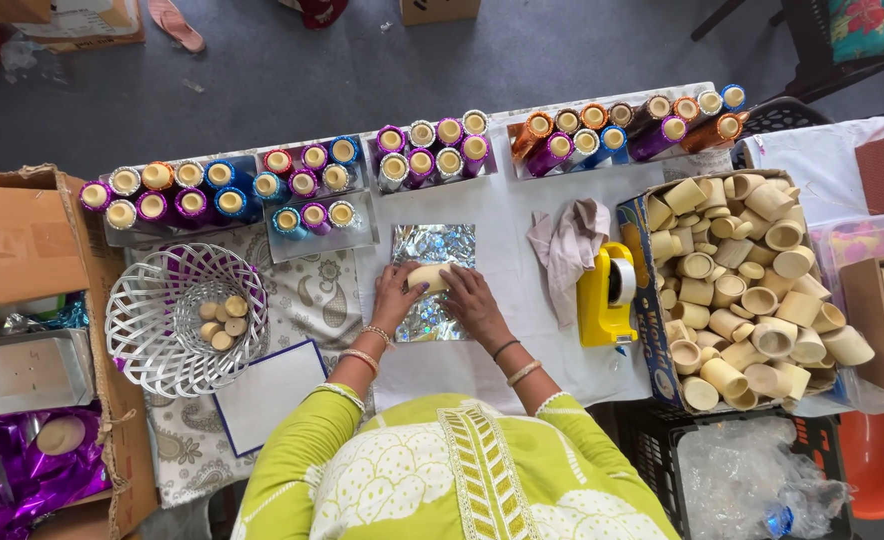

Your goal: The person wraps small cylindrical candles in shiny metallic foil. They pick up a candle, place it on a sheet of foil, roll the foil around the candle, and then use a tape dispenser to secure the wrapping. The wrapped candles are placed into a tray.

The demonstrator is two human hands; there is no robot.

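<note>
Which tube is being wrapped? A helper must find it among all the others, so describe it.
Start at the silver holographic foil sheet in the middle of the white table. On it lies one bare tan tube, between the left hand and right hand. It alone lies on foil; others fill the box or stand wrapped.

Single head view, looking almost straight down from well above; whole table (522, 215) visible edge to edge, floor (382, 70) beyond far edge.
</note>
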